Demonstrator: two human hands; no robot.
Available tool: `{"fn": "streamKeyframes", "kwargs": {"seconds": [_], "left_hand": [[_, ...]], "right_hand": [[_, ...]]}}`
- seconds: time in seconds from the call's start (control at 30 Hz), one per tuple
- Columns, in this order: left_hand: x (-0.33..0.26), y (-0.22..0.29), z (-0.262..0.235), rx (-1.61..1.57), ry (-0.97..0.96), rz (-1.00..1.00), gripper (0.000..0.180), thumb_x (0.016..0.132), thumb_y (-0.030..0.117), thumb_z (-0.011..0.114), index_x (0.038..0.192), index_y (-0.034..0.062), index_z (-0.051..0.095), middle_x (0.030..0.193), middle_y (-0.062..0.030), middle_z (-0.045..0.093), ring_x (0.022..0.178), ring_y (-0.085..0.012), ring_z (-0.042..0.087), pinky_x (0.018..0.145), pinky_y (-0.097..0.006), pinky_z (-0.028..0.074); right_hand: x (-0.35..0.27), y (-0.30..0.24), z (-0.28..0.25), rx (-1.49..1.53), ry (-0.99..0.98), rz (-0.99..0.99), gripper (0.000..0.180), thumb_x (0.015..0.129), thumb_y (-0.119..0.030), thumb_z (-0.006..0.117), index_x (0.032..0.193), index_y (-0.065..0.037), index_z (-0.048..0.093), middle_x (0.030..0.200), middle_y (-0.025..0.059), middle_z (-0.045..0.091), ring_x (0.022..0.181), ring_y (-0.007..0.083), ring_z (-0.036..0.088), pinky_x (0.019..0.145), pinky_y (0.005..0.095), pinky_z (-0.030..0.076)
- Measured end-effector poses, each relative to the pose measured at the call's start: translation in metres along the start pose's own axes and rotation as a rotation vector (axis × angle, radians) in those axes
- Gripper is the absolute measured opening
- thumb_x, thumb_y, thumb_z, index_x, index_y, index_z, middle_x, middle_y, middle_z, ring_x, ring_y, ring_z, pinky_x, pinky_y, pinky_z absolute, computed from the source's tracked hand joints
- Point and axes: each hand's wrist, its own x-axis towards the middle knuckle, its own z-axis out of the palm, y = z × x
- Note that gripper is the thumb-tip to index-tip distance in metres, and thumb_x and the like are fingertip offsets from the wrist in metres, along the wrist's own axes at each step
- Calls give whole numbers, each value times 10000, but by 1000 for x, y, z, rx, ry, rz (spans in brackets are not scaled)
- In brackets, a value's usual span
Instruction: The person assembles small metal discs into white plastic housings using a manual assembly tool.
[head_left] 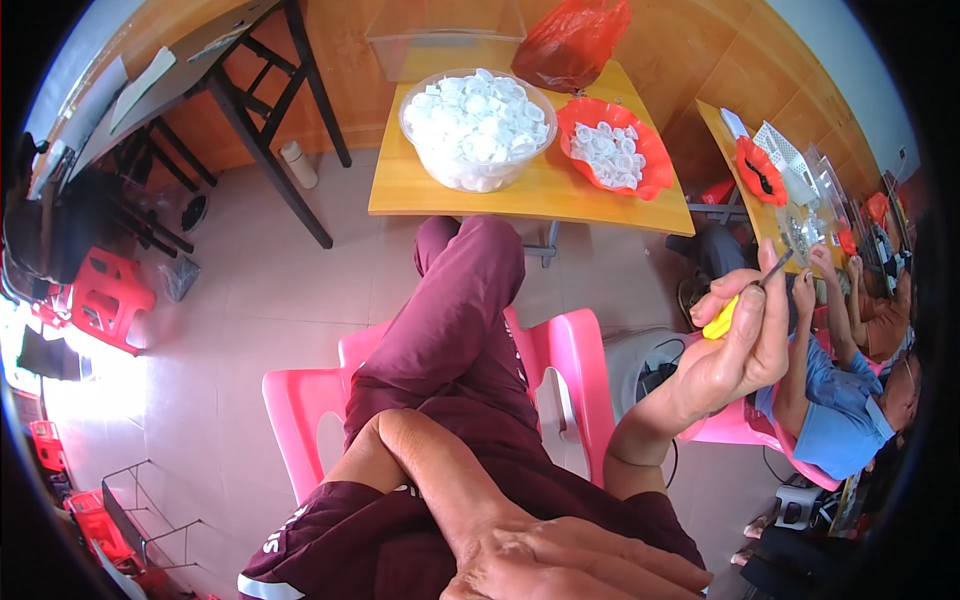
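We see a yellow table [560,207], white pieces [480,115] heaped near its left edge. Our left hand [545,562] lies with fingers outstretched; our right hand [748,345] grips a yellow-handled tool [721,319] off the near right corner, apparently idle; reaching the pieces calls for bringing it over the near edge.

the left arm [450,485] is sharply bent at the elbow, its forearm laid across the front of the torso. the left hand [570,560] is held back upward, fingers loosely extended toward the right. the right arm [655,425] is bent, its forearm raised at the right side. the right hand [752,345] is lifted, one finger pointed upward, others curled in a grip.
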Motion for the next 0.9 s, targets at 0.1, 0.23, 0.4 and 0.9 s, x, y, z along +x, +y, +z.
{"fn": "streamKeyframes", "kwargs": {"seconds": [0.1,0.23,0.4,0.9], "left_hand": [[-2,-1,-4,-15,-29,10,235,882,150,532,1101,79,580,1002,-213,607,774,-332,654,720,-437,531],[0,-1,-12,-64,-254,-85,256,885,155,532,1125,74,563,999,-227,609,786,-342,654,722,-448,528],[11,-2,-8,-80,-173,-28,266,891,163,525,1139,69,550,987,-239,614,790,-345,655,728,-452,525],[10,-2,9,29,41,45,215,882,163,535,1068,75,596,920,-215,632,719,-326,660,673,-430,541]], "right_hand": [[0,3,-1,68,-13,14,311,850,-41,484,1128,80,554,769,139,609,471,84,432,458,187,369],[2,7,-4,99,-31,0,303,849,-42,501,1124,71,560,770,137,609,485,91,446,444,184,370],[0,10,-2,121,-36,17,291,856,-35,506,1116,84,559,809,144,611,512,88,463,434,174,373],[0,13,0,115,-84,52,297,861,-31,499,1128,91,549,763,123,581,526,80,464,435,171,363]]}}
